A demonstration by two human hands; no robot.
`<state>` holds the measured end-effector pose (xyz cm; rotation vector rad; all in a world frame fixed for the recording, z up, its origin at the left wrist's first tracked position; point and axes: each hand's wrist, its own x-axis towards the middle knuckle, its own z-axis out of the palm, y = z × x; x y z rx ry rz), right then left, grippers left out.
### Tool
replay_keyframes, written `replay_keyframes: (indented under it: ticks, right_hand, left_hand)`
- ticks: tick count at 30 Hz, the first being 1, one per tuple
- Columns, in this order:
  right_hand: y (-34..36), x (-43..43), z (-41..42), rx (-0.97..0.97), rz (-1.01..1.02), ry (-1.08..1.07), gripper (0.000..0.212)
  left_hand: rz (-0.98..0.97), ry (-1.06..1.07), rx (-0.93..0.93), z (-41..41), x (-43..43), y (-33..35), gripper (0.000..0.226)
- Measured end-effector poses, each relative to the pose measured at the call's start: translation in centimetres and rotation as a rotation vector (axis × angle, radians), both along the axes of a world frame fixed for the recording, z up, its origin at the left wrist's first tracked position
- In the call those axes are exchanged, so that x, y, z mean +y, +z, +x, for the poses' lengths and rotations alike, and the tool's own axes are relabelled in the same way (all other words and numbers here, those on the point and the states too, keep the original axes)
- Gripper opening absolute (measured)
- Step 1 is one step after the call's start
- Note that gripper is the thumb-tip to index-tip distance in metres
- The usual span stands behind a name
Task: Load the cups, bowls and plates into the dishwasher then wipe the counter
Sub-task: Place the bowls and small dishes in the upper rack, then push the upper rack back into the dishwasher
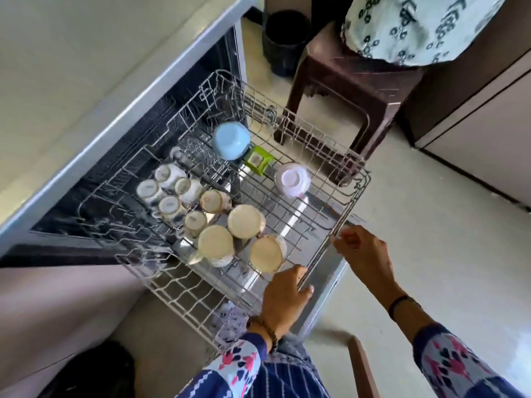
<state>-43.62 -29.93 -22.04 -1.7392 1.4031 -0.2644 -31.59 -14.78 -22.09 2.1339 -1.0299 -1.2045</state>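
Note:
The dishwasher's upper wire rack [313, 202] is pulled out over the open door. Several cups stand upside down in it: small white ones [169, 193] at the left and larger cream mugs [245, 221] nearer me. A blue bowl [231, 140] and a white bowl [293, 179] lie inverted at the far side, with a green plastic piece [257, 160] between them. My left hand [283, 303] grips the rack's front rail. My right hand [363, 251] grips the same rail further right.
The grey counter [57, 81] runs along the left above the dishwasher. A brown plastic stool [350, 79] stands just beyond the rack, a patterned cloth-covered object [416, 27] on it. A dark bin [286, 41] sits behind. Cabinets [482, 145] line the right; floor lies between.

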Motion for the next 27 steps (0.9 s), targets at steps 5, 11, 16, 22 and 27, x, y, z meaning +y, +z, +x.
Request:
replay_keyframes:
  ticks: [5,11,16,22,27]
  right_hand:
    - [-1.0,0.0,-0.1,-0.146,0.261,-0.079,0.013]
    - [-0.9,0.2,0.4,-0.205,0.316,-0.191,0.018]
    - [0.1,0.0,1.3,-0.207,0.294,-0.195,0.013]
    - [0.1,-0.6,1.8,-0.190,0.313,-0.164,0.018]
    - [0.1,-0.7,3.7,-0.218,0.338,-0.173,0.021]
  left_hand:
    - [0.035,-0.055,-0.225,-1.1,0.7,-1.4,0.036]
    - [0.018,-0.090,-0.269,-0.6,1.0,-2.2,0.032]
    - [-0.022,-0.059,-0.238,-0.3,1.1,-2.9,0.031]
    - [-0.032,-0.035,-0.267,0.1,0.9,-2.8,0.027]
    - [-0.016,-0.025,-0.282,1.9,0.9,-2.8,0.028]
